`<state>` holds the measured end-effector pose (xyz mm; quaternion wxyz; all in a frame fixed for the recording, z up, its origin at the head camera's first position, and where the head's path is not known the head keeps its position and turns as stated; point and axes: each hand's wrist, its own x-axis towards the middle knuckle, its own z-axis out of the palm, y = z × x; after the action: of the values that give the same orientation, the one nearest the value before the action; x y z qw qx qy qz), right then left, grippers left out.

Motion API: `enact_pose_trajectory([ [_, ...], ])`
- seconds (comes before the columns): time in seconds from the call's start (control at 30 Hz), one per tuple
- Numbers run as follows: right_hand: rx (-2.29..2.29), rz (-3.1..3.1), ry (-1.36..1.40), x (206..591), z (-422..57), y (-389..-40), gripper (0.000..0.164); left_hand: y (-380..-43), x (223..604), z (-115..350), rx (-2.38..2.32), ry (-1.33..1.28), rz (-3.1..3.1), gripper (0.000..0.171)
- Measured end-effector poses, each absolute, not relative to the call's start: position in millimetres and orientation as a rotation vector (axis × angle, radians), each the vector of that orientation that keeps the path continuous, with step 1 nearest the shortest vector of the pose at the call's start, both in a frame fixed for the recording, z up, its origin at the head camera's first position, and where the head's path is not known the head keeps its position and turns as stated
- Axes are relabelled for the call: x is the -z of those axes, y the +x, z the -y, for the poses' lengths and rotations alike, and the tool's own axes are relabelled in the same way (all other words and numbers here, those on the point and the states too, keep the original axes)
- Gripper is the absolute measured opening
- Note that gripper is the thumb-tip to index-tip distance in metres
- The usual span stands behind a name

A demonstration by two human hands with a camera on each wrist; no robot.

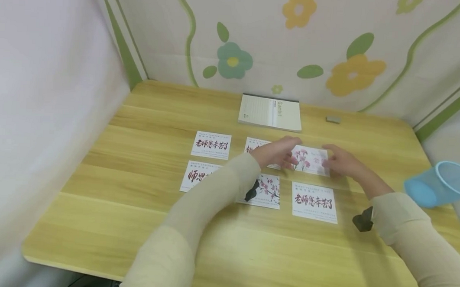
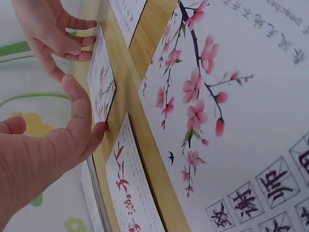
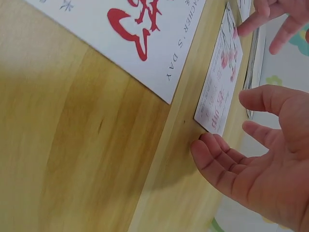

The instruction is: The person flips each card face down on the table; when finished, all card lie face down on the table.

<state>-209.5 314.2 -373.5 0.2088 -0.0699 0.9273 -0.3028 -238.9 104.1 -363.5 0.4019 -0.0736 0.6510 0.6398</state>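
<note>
Pink flowers and faint characters mark the card [image 1: 309, 161] lying flat at the right end of the back row. My left hand [image 1: 277, 152] is at its left edge, fingers loosely bent, with a fingertip at the card's edge in the left wrist view. At the opposite edge is my right hand [image 1: 343, 160], its thumb and fingers spread apart; in the right wrist view its fingertips [image 3: 205, 150] lie beside the card's corner. Neither hand grips the card. A card with red writing [image 1: 253, 145] is partly hidden under my left hand.
Other cards lie in two rows: red-lettered ones [image 1: 211, 145] [image 1: 315, 202] and a blossom-branch card [image 1: 268, 191] near my left sleeve. Behind them are a notepad [image 1: 269, 112] and a small grey block [image 1: 332, 120]. A blue translucent cup [image 1: 426, 188] stands at the right.
</note>
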Motion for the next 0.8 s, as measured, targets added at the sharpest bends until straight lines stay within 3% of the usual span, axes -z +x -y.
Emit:
enact_pose_trajectory([
  [0.33,0.78,-2.614,-0.117,366.7,-292.2,-202.9,0.073,-237.8,372.8,-101.9,-1.893,-0.321,-1.57,0.059],
  [0.57,0.944,-2.553,-0.149,360.7,-268.6,-202.3,0.081,-236.8,371.8,-100.3,-1.975,-0.12,-1.484,0.047],
  [0.8,1.457,-2.464,-0.014,345.6,-261.3,-198.2,0.069,-233.3,373.8,-104.2,-1.855,0.029,-1.625,0.036],
])
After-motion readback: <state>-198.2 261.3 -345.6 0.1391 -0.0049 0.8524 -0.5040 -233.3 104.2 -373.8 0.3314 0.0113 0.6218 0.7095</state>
